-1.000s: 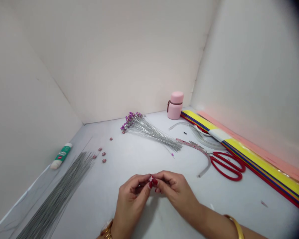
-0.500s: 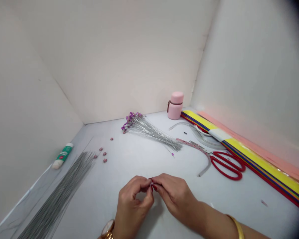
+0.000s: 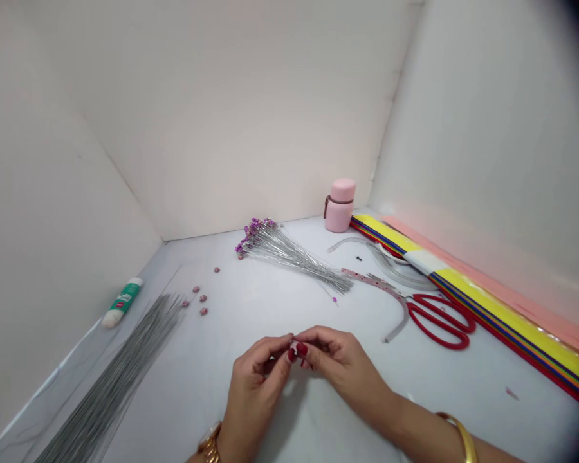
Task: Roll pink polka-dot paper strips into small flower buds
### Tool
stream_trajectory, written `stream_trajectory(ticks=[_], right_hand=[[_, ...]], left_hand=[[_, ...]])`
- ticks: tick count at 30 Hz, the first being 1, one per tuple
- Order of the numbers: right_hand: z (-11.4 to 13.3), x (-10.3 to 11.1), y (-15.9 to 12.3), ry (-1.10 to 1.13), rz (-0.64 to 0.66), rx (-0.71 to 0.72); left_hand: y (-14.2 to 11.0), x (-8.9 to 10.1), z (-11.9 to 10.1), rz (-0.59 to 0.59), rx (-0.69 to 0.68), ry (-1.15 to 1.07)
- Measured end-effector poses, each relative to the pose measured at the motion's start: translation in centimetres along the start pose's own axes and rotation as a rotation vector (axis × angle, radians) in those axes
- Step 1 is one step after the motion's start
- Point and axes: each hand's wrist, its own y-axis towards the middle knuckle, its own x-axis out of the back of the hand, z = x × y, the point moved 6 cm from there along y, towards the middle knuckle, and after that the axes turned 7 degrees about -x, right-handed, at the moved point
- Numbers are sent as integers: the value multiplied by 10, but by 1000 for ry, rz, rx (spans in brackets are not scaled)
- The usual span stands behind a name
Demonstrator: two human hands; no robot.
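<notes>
Between the fingertips of both hands sits a small pink folded paper star (image 3: pixel 294 347), partly hidden by the fingers and thumbs. My left hand (image 3: pixel 260 376) pinches it from the left, thumb below and forefinger above. From the other side my right hand (image 3: pixel 340 360) grips it the same way, its thumb touching the left thumb. Several similar pink paper stars (image 3: pixel 203 311) lie on the table to the left, beyond the left hand. Right of the hands is a curved strip (image 3: pixel 401 301), pink with dots at one end, beside red-handled scissors (image 3: pixel 444 321).
Grey wire stems (image 3: pixel 110 386) lie at the left near a glue stick (image 3: pixel 123 302). A bundle of silver stems with purple tips (image 3: pixel 294 254) rests at the back. A pink bottle (image 3: pixel 340 206) stands by the wall; coloured paper strips (image 3: pixel 463 289) run along the right.
Both hands have turned slightly, and the thumbs have come up on the near side of the star. More of the pink piece shows between the fingertips. The things on the table stay put.
</notes>
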Motion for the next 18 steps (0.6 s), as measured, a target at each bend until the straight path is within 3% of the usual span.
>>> stream_trajectory(ticks=[3,9,18], right_hand=[[-3,1,1,50,-30,-44],[-3,2,0,12,-33,-22],[19,5,-5,-346,4,240]], left_hand=[[-2,0,10,-36,112,-48],[-2,-1,3,-1,36,-9],[0,1,-9,10,-67,114]])
